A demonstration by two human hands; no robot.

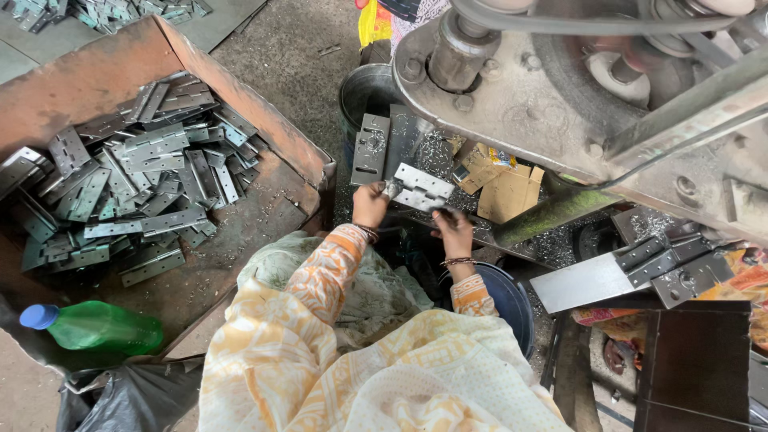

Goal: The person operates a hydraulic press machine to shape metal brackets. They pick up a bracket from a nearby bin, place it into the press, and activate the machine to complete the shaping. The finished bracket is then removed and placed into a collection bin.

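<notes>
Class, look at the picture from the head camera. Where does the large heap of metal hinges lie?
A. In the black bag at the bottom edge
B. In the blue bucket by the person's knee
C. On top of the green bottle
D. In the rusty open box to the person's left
D: the heap of hinges fills the rusty box on the left, while both hands hold a single hinge under the machine.

We see a rusty metal tray (264, 120) to the left of our hands, heaped with grey metal hinges (136, 176). A green plastic bottle (100, 326) with a blue cap lies at its near corner. Beyond the tray, grey concrete floor (296, 40) shows. Just ahead of our hands, the machine's surface (552, 244) carries metal shavings (436, 152), cardboard scraps (508, 192) and an upright hinge (370, 148).
</notes>
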